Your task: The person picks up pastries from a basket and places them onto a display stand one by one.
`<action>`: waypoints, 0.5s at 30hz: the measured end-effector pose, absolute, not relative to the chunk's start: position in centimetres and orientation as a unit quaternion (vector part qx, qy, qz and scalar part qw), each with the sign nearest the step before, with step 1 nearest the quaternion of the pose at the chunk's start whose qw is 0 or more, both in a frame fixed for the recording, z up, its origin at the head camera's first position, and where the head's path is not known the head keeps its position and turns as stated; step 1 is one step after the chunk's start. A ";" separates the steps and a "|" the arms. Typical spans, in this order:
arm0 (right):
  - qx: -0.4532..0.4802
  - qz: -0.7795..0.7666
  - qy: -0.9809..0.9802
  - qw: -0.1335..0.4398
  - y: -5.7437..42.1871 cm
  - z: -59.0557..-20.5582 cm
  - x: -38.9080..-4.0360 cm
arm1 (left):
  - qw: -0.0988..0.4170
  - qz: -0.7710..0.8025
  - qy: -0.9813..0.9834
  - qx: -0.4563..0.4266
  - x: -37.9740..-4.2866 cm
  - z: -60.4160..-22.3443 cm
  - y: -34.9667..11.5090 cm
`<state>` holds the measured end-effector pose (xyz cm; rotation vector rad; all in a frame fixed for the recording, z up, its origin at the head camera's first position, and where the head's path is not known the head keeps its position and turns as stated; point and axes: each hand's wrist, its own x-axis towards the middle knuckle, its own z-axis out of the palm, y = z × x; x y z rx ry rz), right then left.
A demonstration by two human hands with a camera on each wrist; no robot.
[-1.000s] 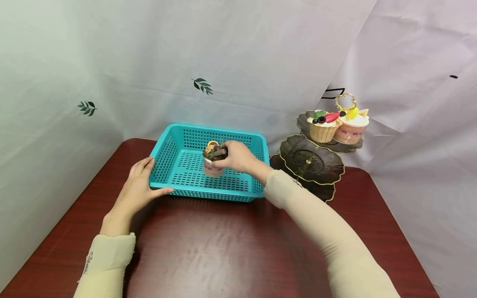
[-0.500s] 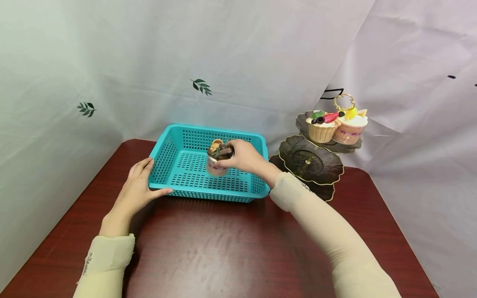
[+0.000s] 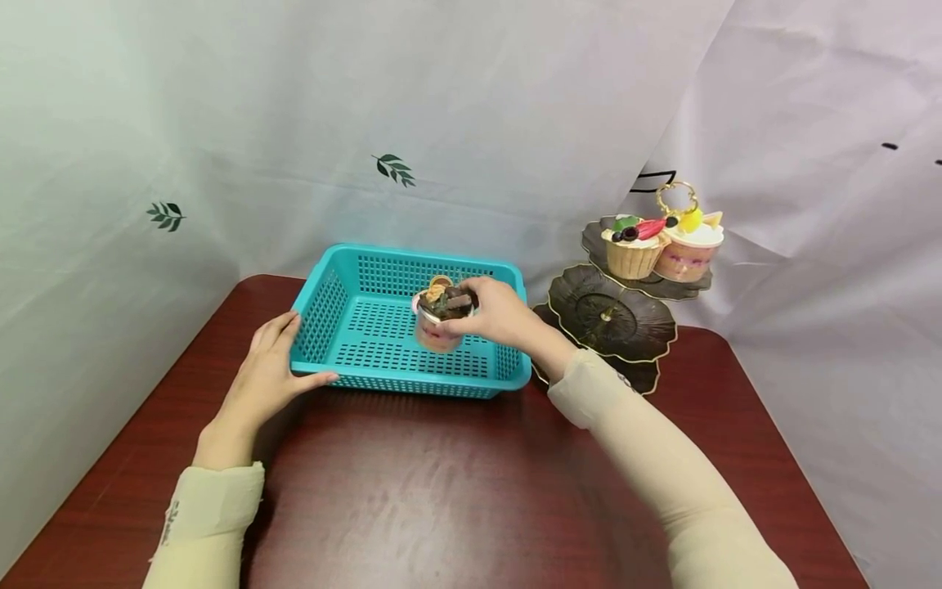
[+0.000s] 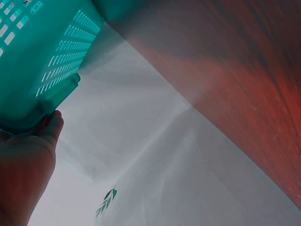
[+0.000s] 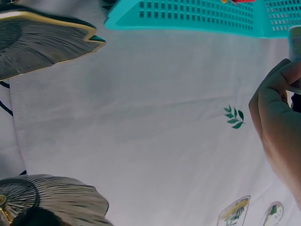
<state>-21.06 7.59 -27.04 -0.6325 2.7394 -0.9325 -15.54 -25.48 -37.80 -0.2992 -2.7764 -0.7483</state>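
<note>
In the head view my right hand (image 3: 504, 315) holds a dessert cup (image 3: 439, 334) by its upper part, inside the turquoise plastic basket (image 3: 412, 381). The cup is clear, with pink and cream layers and a dark chocolate topping with an orange slice. A small pinkish edge shows behind its left side; I cannot tell what it belongs to. My left hand (image 3: 268, 372) rests at the basket's near left corner, fingers on the left rim and thumb along the front rim. From the left wrist, fingertips (image 4: 55, 123) touch the rim's underside.
Right of the basket stands a dark tiered stand (image 3: 614, 315) with gold scalloped edges. Its top tier bears a fruit-topped cupcake (image 3: 633, 255) and a cream-topped dessert cup (image 3: 688, 258). All of it is on a reddish-brown table (image 3: 412, 491), with a pale curtain (image 3: 478, 123) behind.
My right hand has moved a little to the right within the basket, carrying the chocolate-topped dessert cup. The left hand keeps its place on the basket's corner.
</note>
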 end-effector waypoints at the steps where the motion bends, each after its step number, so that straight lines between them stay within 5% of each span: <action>1: -0.213 -0.313 0.921 0.090 7.7 -27.0 -21.0 | 0.125 -0.257 -0.953 -0.102 -15.5 -37.8 -25.5; 15: -0.197 -0.305 0.928 0.078 9.9 -26.7 -19.7 | 0.120 -0.253 -0.955 -0.101 -15.4 -37.5 -25.4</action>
